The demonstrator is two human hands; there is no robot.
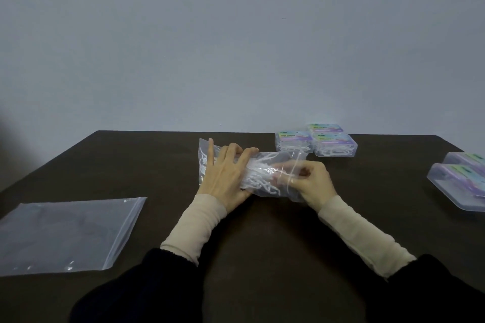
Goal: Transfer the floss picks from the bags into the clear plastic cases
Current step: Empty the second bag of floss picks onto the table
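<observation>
A clear zip bag (270, 162) holding white floss picks (258, 174) lies in the middle of the dark table. My left hand (225, 173) lies on top of the bag's left part, fingers spread and fairly straight, pressing it down. My right hand (312, 181) is at the bag's right end with its fingers inside the opening, curled among the picks; the plastic blurs them. Three clear plastic cases (317, 143) with picks inside sit at the back right. Two more clear cases (462, 181) lie at the right edge.
A flat, empty zip bag (65, 233) lies at the near left of the dark table (262, 231). A plain grey wall stands behind the table's far edge. My dark sleeves cover the near edge.
</observation>
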